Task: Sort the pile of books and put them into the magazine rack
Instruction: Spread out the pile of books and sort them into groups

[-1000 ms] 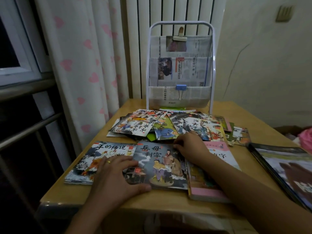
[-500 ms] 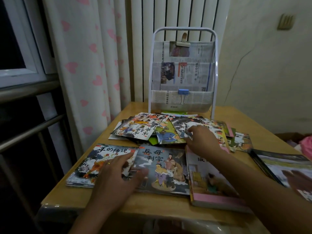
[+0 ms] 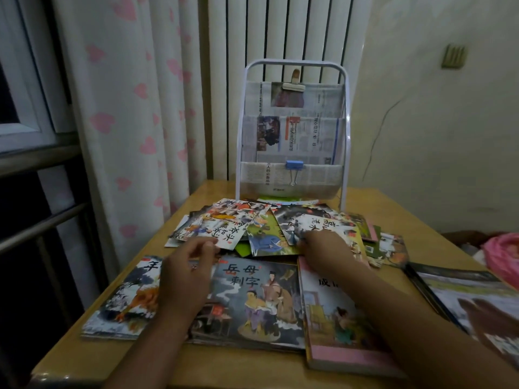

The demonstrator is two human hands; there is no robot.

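A loose pile of thin picture books is spread over the middle of the wooden table. Three sorted stacks lie along the near edge: a left stack, a middle stack and a pink-edged right stack. The white wire magazine rack, lined with newspaper and clips, stands upright behind the pile. My left hand hovers over the left stack, fingers curled and apart, near the pile's front edge. My right hand rests flat on the pile's front right books.
A large dark book lies at the table's right edge. A heart-patterned curtain and a white radiator stand behind. A window with a metal rail is on the left. Something pink sits at the far right.
Both hands have lifted off the near stacks and moved forward to the loose pile. The right hand now lies on the pile. The camera has tilted, so the rack sits lower in view.
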